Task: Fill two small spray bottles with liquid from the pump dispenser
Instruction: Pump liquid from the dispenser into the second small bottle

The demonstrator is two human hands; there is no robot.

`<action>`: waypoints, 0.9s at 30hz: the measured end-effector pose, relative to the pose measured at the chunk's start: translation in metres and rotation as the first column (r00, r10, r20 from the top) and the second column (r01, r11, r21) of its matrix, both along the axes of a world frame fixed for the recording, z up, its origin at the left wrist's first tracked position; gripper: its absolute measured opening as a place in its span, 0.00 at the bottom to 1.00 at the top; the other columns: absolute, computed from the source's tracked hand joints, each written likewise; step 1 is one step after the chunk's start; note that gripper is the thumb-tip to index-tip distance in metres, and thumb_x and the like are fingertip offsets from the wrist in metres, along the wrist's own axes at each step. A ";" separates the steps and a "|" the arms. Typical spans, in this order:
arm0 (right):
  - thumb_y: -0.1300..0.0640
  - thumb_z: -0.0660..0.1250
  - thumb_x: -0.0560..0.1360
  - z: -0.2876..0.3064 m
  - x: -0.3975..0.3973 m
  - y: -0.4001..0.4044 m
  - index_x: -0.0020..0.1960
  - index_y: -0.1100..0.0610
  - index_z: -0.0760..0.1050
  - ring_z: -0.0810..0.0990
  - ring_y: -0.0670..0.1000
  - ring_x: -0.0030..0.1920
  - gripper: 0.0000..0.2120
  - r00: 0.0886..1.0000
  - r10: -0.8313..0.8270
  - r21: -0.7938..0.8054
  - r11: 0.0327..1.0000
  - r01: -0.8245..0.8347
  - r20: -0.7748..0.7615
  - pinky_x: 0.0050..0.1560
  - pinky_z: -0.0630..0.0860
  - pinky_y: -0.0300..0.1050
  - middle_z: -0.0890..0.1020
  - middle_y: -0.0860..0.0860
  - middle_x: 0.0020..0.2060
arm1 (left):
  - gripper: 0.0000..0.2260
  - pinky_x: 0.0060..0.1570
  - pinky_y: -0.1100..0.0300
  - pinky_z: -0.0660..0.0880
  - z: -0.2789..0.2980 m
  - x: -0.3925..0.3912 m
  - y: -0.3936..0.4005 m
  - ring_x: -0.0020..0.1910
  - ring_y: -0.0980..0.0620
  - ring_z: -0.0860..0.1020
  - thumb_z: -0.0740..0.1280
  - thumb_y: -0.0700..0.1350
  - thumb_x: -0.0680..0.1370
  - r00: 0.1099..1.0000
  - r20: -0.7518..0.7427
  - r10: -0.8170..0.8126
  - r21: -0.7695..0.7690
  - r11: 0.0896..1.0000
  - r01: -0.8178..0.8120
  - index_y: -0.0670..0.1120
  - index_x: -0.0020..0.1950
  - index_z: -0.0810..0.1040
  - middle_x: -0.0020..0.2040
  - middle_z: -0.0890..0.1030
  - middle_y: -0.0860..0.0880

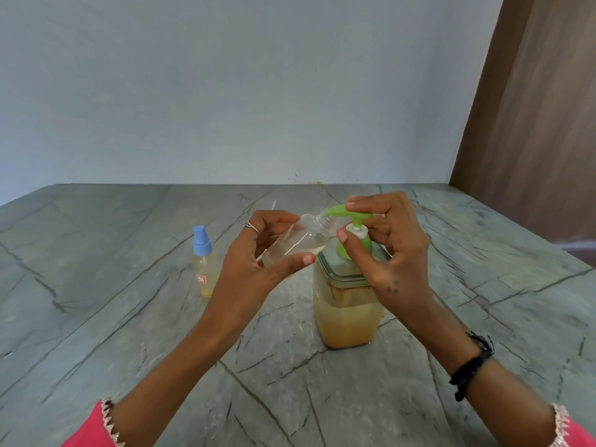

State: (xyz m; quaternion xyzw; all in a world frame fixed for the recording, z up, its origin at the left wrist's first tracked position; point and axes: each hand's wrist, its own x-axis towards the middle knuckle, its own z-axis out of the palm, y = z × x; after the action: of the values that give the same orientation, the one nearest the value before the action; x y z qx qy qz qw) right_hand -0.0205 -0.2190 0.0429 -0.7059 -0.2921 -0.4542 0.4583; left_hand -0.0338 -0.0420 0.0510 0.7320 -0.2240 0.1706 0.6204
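Pink scalloped sleeves (96,427), left hand (258,253) gripping clear uncapped bottle (300,241), green pump (350,216)

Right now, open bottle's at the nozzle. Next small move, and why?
Probably press the pump head down with the right hand. The left hand holds the open bottle tilted, its mouth at the green nozzle tip, and it looks only partly filled. The right fingers lie on the pump head. The capped bottle already holds liquid.
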 end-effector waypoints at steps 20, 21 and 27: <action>0.65 0.71 0.68 0.011 -0.001 0.002 0.50 0.43 0.75 0.80 0.43 0.47 0.19 0.998 0.028 0.039 0.999 -0.026 -0.054 0.40 0.79 0.34 0.76 0.42 0.46 | 0.18 0.43 0.70 0.76 0.002 0.000 -0.002 0.49 0.66 0.78 0.72 0.48 0.62 0.999 0.002 -0.039 -0.021 0.999 0.039 0.56 0.50 0.73 0.45 0.80 0.67; 0.66 0.71 0.68 0.012 -0.001 0.003 0.48 0.44 0.75 0.81 0.45 0.47 0.18 0.998 0.021 0.034 0.999 -0.019 -0.055 0.40 0.80 0.37 0.77 0.42 0.44 | 0.18 0.44 0.69 0.77 0.002 0.000 -0.002 0.50 0.66 0.77 0.72 0.49 0.62 0.999 0.001 -0.036 -0.014 0.999 0.036 0.56 0.50 0.73 0.46 0.80 0.67; 0.68 0.71 0.67 0.013 0.001 0.002 0.46 0.50 0.76 0.81 0.51 0.44 0.15 0.999 0.027 -0.003 1.000 -0.027 -0.030 0.36 0.80 0.44 0.77 0.46 0.41 | 0.19 0.48 0.65 0.78 0.001 0.002 0.000 0.52 0.64 0.78 0.73 0.49 0.62 1.000 -0.004 -0.028 -0.008 1.000 0.028 0.55 0.51 0.74 0.47 0.80 0.66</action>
State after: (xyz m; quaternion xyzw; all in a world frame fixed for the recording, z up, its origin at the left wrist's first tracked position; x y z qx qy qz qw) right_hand -0.0196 -0.2173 0.0560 -0.7096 -0.2955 -0.4368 0.4674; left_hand -0.0320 -0.0415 0.0516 0.7267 -0.2322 0.1612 0.6261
